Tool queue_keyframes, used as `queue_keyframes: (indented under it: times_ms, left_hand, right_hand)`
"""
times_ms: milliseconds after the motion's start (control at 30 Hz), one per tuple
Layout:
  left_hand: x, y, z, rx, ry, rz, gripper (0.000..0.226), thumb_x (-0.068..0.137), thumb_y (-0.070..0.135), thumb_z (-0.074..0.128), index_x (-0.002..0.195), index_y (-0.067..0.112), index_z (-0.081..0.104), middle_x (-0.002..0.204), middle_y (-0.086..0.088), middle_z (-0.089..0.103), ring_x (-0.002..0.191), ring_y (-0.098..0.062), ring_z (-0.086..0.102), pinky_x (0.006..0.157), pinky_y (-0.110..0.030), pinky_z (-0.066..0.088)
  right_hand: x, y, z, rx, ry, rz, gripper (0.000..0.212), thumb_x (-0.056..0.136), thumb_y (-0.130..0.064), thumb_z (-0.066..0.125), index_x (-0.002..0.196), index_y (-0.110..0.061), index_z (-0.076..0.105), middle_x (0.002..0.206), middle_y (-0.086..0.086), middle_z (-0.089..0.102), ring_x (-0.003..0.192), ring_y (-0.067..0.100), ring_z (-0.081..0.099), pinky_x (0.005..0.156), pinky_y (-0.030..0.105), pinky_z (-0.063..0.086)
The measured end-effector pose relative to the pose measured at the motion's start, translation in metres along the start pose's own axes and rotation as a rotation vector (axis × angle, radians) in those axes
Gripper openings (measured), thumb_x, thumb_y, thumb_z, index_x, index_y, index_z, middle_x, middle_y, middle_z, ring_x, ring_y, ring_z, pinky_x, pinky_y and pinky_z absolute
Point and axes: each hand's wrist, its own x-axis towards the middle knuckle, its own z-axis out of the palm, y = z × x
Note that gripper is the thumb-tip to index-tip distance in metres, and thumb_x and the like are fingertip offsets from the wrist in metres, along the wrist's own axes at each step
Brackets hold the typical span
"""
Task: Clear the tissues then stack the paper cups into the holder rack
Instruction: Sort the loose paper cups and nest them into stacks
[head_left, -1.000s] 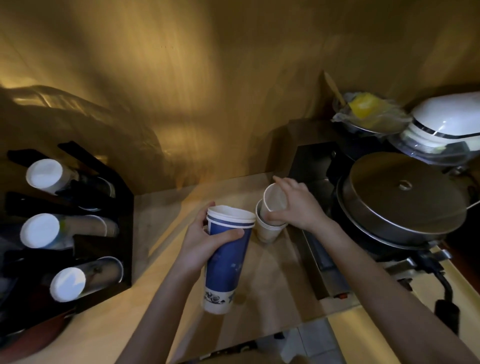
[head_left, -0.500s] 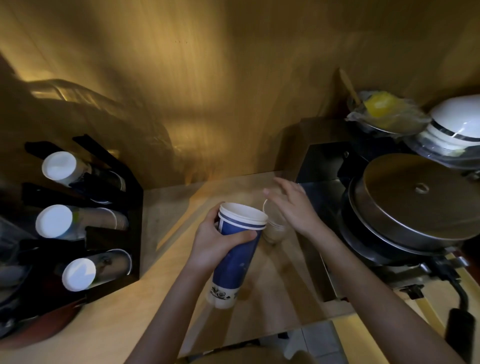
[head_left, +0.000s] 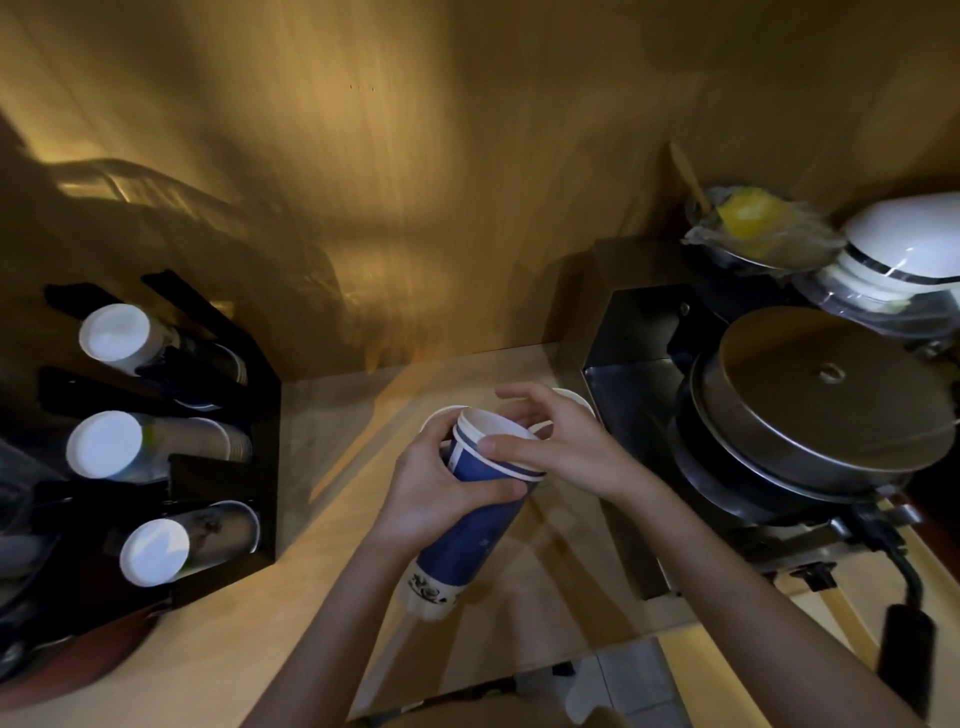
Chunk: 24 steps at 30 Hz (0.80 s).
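Your left hand (head_left: 441, 493) is wrapped around the upper part of the blue cup stack (head_left: 470, 512), fingers curled tight round its wall with the thumb across the front, and the stack leans to the right over the middle of the wooden counter (head_left: 260, 623), its patterned base hanging near you. Your right hand (head_left: 566, 452) sits at the stack's rim, thumb laid on the lip and fingers loosely spread and arched over the mouth; whether it pinches a cup there, you cannot tell from this view. Small white cups (head_left: 574, 399) sit just beyond your hands, partly hidden, close to the steel appliance (head_left: 634, 374) on the right. The holder rack (head_left: 223, 467) stands well apart on the left, its three slots each showing a white cup bottom. The chief risk is the lean: squeeze too hard and the paper walls may buckle, ease off and the nested cups could slide apart. Your right wrist might also knock the loose cups over. No tissues are visible here.
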Motion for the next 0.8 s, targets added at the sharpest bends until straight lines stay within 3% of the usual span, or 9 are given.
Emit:
queue_keyframes:
  times_ms: [200,333,433,567,667,800]
  left_hand:
    - [0.002,0.008,-0.004,-0.013,-0.023,-0.009,0.074,0.051,0.025,0.088,0.117,0.02,0.054,0.103,0.003,0.067,0.089,-0.01,0.066,0.074,-0.027,0.057]
    - [0.006,0.016,-0.005,-0.061,-0.104,-0.04,0.068,0.045,0.032,0.088,0.107,0.02,0.062,0.098,0.001,0.071,0.085,-0.014,0.069,0.075,-0.033,0.059]
    - [0.005,0.017,-0.004,-0.138,-0.164,-0.083,0.053,0.052,0.025,0.087,0.1,0.02,0.064,0.096,-0.001,0.072,0.081,-0.011,0.071,0.068,-0.025,0.057]
    - [0.001,0.017,-0.008,-0.146,-0.053,-0.028,0.053,0.057,0.014,0.086,0.094,0.036,0.056,0.093,0.01,0.067,0.076,0.0,0.067,0.06,-0.012,0.053]
    - [0.001,0.02,-0.011,-0.044,-0.021,0.022,0.063,0.053,0.022,0.088,0.095,0.044,0.047,0.1,0.012,0.062,0.088,-0.006,0.063,0.073,-0.02,0.053]
    - [0.003,0.022,-0.008,-0.069,-0.004,-0.012,0.073,0.037,0.042,0.085,0.101,0.04,0.05,0.101,0.011,0.065,0.089,-0.008,0.066,0.076,-0.028,0.056]
  right_hand:
    - [0.001,0.003,0.003,0.137,0.049,0.025,0.066,0.061,-0.045,0.072,0.121,-0.025,0.053,0.106,-0.005,0.061,0.101,0.01,0.059,0.079,0.019,0.048]
    - [0.001,0.0,-0.002,0.206,0.057,-0.011,0.058,0.063,-0.034,0.074,0.116,-0.019,0.057,0.1,-0.005,0.063,0.093,0.005,0.061,0.078,0.016,0.049]
    - [0.003,-0.005,-0.006,0.282,0.099,-0.025,0.04,0.076,-0.02,0.072,0.114,-0.015,0.059,0.096,-0.001,0.066,0.087,0.006,0.063,0.078,0.021,0.051]
    - [0.002,-0.002,-0.012,0.04,0.027,0.043,0.067,0.069,-0.054,0.065,0.128,-0.03,0.047,0.123,-0.006,0.053,0.11,0.007,0.052,0.084,0.02,0.044]
    - [-0.004,-0.002,-0.008,0.109,-0.07,0.054,0.07,0.071,-0.052,0.063,0.133,-0.026,0.043,0.12,-0.004,0.057,0.106,0.005,0.057,0.08,0.018,0.047]
    - [-0.002,-0.001,-0.002,0.19,0.04,0.011,0.068,0.069,-0.047,0.069,0.129,-0.023,0.048,0.108,0.002,0.065,0.102,0.011,0.061,0.089,0.026,0.049]
